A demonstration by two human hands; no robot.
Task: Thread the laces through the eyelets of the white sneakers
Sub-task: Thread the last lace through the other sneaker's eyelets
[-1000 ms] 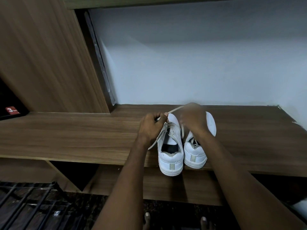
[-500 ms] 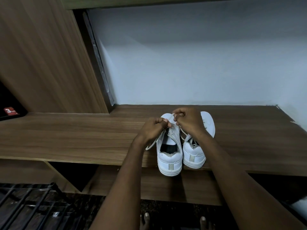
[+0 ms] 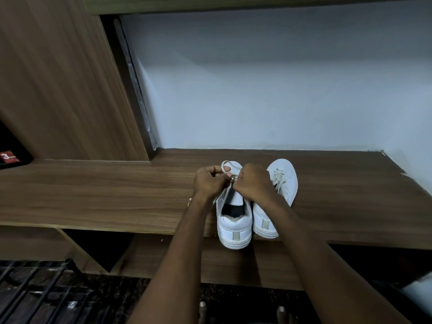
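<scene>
White sneakers sat side by side on wooden shelf (image 3: pixel 117 195), heels at front edge: left sneaker (image 3: pixel 234 220), right sneaker (image 3: pixel 280 183) touching it. Left hand (image 3: pixel 210 181) curled, pinching lace (image 3: pixel 228 163), which looped over the fingers above left sneaker's toe. Right hand (image 3: pixel 253 183) curled tight over left sneaker's tongue area, pinching lace near eyelets; exact eyelet hidden. Right sneaker's laces were threaded. Pale wall (image 3: pixel 268 90) behind.

Matt wood-grain tabletop (image 3: pixel 105 190), smooth white leather-look sneakers (image 3: pixel 236 226) on it, flat cloth lace (image 3: pixel 225 163), matt painted wall (image 3: pixel 257 90) behind
</scene>
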